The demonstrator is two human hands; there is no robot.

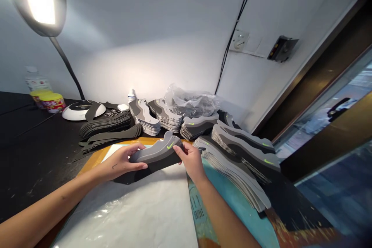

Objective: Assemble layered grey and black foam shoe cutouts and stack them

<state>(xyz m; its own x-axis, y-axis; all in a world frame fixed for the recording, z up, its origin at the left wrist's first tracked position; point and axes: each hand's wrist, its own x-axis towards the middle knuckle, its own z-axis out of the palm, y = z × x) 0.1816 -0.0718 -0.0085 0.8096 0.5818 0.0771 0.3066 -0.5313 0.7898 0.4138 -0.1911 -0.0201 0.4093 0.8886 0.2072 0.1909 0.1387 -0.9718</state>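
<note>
Between my two hands is a shoe upper panel (158, 155) in grey and black with a small yellow-green swoosh. My left hand (123, 162) grips its left end, thumb across the front. At its right end, my right hand (190, 159) pinches the edge near the swoosh between thumb and fingers. The panel is held tilted above a white plastic-covered sheet (136, 209). Close by on the right lies a fanned stack of similar panels (232, 172), with another stack (244, 147) behind it.
More panel stacks (145, 118) line the wall, along with a crumpled clear plastic bag (190, 100). Black strips (106, 126) are piled at left. A lamp base (83, 110), yellow tubs (52, 102) and a bottle (36, 79) stand farther left. Beneath the right stacks is a teal surface (216, 178).
</note>
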